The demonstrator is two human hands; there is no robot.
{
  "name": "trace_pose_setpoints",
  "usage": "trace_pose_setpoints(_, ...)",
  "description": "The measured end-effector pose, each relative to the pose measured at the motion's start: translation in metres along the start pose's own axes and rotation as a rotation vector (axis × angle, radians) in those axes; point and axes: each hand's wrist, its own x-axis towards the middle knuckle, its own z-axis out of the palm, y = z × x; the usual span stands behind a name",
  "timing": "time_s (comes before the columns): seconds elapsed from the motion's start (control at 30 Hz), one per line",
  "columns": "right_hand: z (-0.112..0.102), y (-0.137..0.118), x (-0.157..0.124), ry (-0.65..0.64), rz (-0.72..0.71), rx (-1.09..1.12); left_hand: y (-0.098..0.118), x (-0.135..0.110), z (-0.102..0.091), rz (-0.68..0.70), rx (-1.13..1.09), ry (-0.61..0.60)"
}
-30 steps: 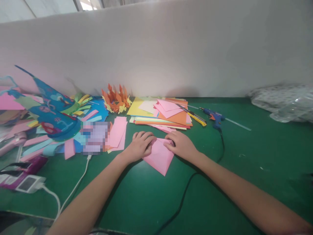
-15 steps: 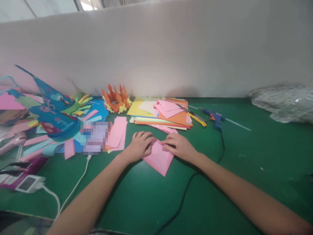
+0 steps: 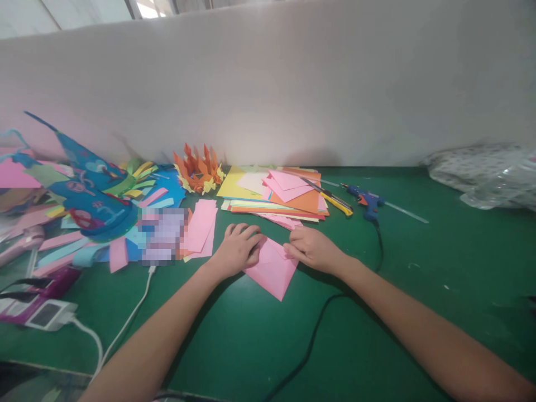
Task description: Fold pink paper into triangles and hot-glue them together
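Observation:
A folded sheet of pink paper [image 3: 272, 272] lies on the green table in front of me, one corner pointing toward me. My left hand [image 3: 239, 249] grips its left side, fingers bent over the far edge and thumb on the sheet. At the right corner, my right hand [image 3: 312, 248] is closed with its fingers curled, thumb and forefinger on the paper. Creases and a folded flap show between the two hands. Just beyond the right hand, several pink pieces [image 3: 280, 221] stick out from under the coloured paper stack.
Beyond the hands are a coloured paper stack [image 3: 276, 210], a yellow utility knife [image 3: 336, 203] and a blue glue gun [image 3: 368, 204]; its black cord [image 3: 312, 340] crosses the table. An orange paper crown [image 3: 199, 170], pink strips [image 3: 201, 228] and blue cone hats [image 3: 98, 209] stand or lie leftward.
My right hand has slid right along the pink paper, away from my left hand, uncovering more of its upper middle. The left hand has hardly moved.

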Motion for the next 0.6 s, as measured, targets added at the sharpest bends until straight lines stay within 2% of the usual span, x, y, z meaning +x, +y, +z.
trace_pose_setpoints(0.43,0.009,0.001,-0.002,0.019,-0.047,0.013,0.001,-0.002,-0.001,-0.111,-0.133,-0.087)
trace_pose_setpoints(0.6,0.016,-0.003,0.000,0.013,-0.036,-0.025,-0.002,-0.003,0.001,-0.120,-0.210,-0.078)
